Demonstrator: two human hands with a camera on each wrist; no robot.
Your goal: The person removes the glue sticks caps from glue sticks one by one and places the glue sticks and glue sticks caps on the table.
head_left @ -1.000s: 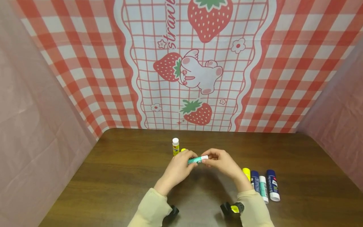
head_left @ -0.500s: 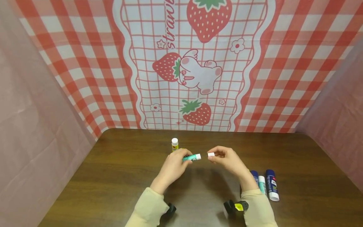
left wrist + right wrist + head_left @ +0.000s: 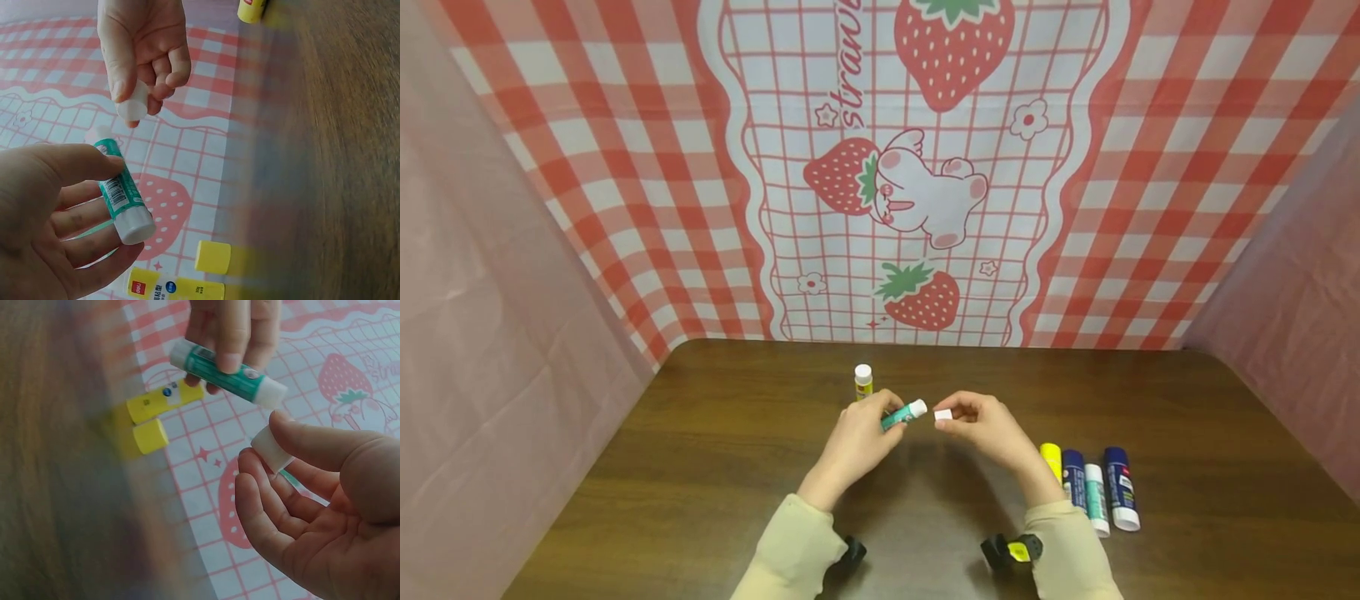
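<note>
My left hand (image 3: pixel 852 437) grips a green glue stick (image 3: pixel 119 187) between thumb and fingers, its white end pointing up and toward the right hand. My right hand (image 3: pixel 992 429) pinches a small white cap (image 3: pixel 271 450) between thumb and fingertips. In the head view a short gap separates the cap from the end of the stick. A yellow glue stick (image 3: pixel 863 382) with a white top stands upright just beyond my left hand. The yellow cap (image 3: pixel 213 257) beside it shows in both wrist views, while my left hand hides it in the head view.
Several glue sticks lie in a row on the brown table (image 3: pixel 700 467) by my right forearm: a yellow one (image 3: pixel 1052 460), a dark blue one (image 3: pixel 1074 479), a teal one (image 3: pixel 1096 500) and another dark blue one (image 3: pixel 1122 487). A strawberry-print cloth (image 3: pixel 925 208) hangs behind the table.
The white cap came off the green glue stick's end and moved right with my right hand, then came partway back. My left hand moved slightly left and tilted the stick's white end upward.
</note>
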